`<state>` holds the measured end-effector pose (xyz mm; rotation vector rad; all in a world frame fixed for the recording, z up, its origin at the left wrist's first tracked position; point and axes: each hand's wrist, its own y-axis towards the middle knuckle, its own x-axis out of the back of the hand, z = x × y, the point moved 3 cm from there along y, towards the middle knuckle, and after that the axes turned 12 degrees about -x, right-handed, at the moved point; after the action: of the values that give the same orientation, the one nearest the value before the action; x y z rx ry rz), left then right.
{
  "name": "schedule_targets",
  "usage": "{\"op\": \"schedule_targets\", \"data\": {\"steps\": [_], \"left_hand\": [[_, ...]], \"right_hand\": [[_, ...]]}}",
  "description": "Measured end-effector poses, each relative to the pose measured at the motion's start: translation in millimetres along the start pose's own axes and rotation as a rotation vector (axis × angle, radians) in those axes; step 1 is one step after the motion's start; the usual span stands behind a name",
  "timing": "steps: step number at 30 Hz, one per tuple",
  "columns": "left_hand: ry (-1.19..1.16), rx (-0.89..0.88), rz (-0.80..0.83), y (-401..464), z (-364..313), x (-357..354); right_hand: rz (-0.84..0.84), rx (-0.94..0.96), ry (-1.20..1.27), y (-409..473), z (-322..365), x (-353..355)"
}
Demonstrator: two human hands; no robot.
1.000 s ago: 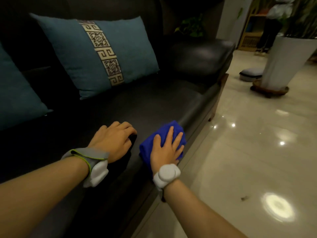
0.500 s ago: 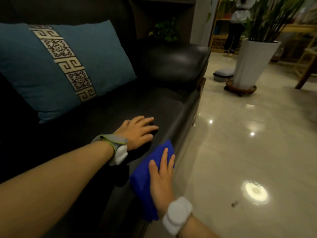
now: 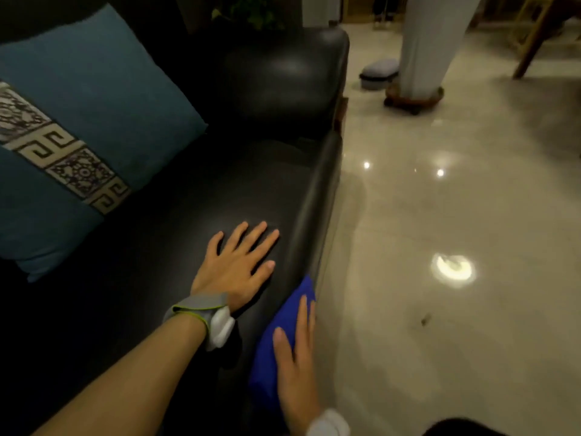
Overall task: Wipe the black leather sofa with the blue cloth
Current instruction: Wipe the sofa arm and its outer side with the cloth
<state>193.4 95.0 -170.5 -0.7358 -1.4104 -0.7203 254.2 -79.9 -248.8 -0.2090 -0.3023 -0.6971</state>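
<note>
While my left hand (image 3: 237,265) lies flat, fingers spread, on the black leather sofa (image 3: 195,202) seat, my right hand (image 3: 297,369) presses the blue cloth (image 3: 283,335) with straight fingers against its front edge, bottom center. Teal cushion (image 3: 94,114) sits upper left.

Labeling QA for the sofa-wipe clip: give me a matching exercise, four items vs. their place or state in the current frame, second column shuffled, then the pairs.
Column 1:
1. left hand
2. right hand
3. blue cloth
4. teal cushion

Column 2:
A. leans against the sofa back
B. draped on the front edge of the black leather sofa
C. flat on the seat, fingers spread
D. pressing on the cloth, fingers straight

Pairs: 1-C, 2-D, 3-B, 4-A
</note>
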Motion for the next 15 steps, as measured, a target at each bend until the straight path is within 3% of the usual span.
{"op": "schedule_targets", "data": {"steps": [1,6,11,15], "left_hand": [[0.009,0.021,-0.034,-1.4,11.0,5.7],[0.011,-0.013,-0.002,5.8,6.6,-10.2],[0.01,-0.006,-0.007,5.6,6.5,-6.0],[0.028,0.001,0.004,4.0,2.6,-4.6]], "right_hand": [[0.067,0.024,0.046,22.3,14.8,-5.7],[0.126,-0.217,0.375,90.6,15.6,7.6],[0.066,-0.272,0.419,34.7,-11.3,-5.4],[0.141,-0.393,0.529,-2.6,-16.2,-22.0]]}}
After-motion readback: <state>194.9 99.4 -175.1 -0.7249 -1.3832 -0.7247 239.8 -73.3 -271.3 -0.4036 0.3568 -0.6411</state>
